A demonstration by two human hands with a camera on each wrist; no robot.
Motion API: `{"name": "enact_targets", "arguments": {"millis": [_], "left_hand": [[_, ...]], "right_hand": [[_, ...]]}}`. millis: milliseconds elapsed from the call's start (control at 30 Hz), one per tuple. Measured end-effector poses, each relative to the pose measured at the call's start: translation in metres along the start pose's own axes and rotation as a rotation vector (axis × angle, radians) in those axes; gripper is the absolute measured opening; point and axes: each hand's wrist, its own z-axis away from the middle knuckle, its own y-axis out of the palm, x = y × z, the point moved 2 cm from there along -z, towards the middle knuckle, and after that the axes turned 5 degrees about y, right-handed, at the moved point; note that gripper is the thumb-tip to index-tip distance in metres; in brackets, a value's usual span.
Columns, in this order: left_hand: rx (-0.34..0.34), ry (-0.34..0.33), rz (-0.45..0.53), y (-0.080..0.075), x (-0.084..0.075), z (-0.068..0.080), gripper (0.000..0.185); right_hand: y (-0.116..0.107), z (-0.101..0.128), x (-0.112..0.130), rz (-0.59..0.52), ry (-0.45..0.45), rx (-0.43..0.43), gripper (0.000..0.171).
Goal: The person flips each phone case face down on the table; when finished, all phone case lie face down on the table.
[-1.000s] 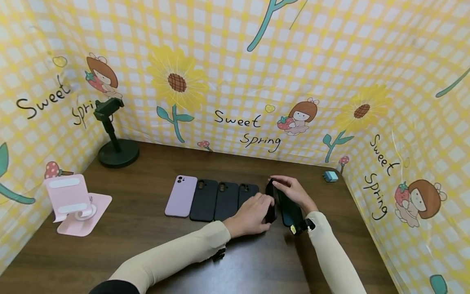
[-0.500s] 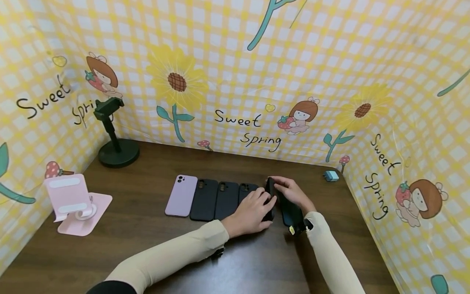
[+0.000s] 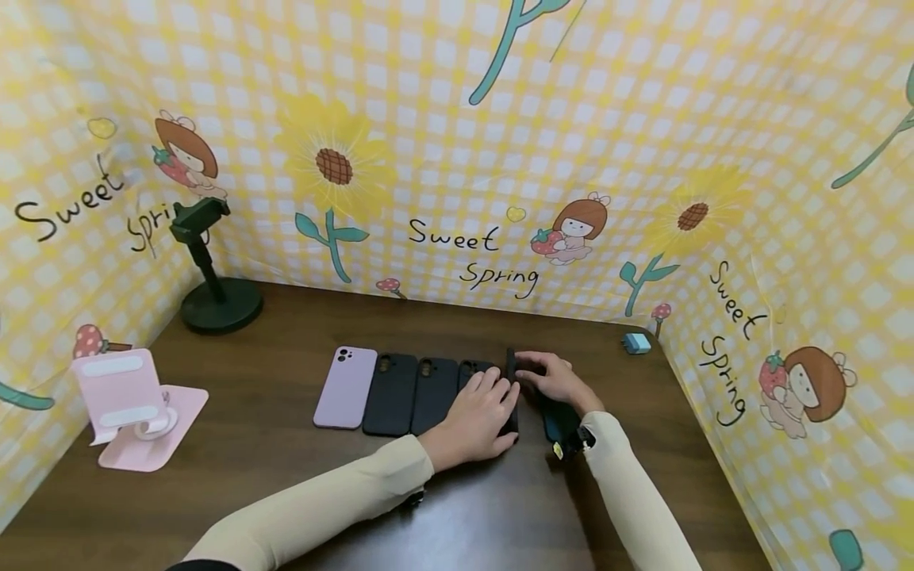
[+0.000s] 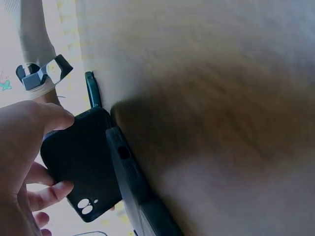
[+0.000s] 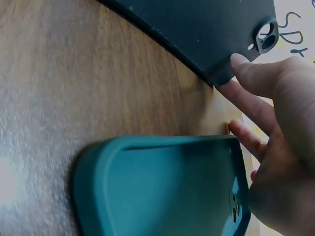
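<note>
Right grip (image 3: 555,379) and left grip (image 3: 473,419) hold one black phone case (image 4: 86,157) on edge.

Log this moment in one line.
left hand: touching black case, on edge | right hand: pinching its camera end | teal case: right of black case | lilac case: leftmost case

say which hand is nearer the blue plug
Right. The right hand is left of the blue plug, apart from it; the left hand is farther left.
</note>
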Motion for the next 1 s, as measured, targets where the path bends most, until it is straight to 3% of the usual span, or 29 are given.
{"name": "enact_targets", "arguments": {"millis": [300,567,1000], "left_hand": [[0.111,-0.055,0.019,0.013,-0.001,0.000,0.082],[0.129,-0.050,0.016,0.017,-0.005,-0.010,0.076],[0.197,-0.042,0.032,0.023,-0.005,-0.011,0.072]], "right_hand": [[-0.002,0.011,-0.004,0.067,0.027,-0.017,0.040],[-0.009,0.011,-0.003,0.115,-0.009,-0.046,0.037],[-0.008,0.011,-0.003,0.134,-0.027,-0.064,0.033]]}}
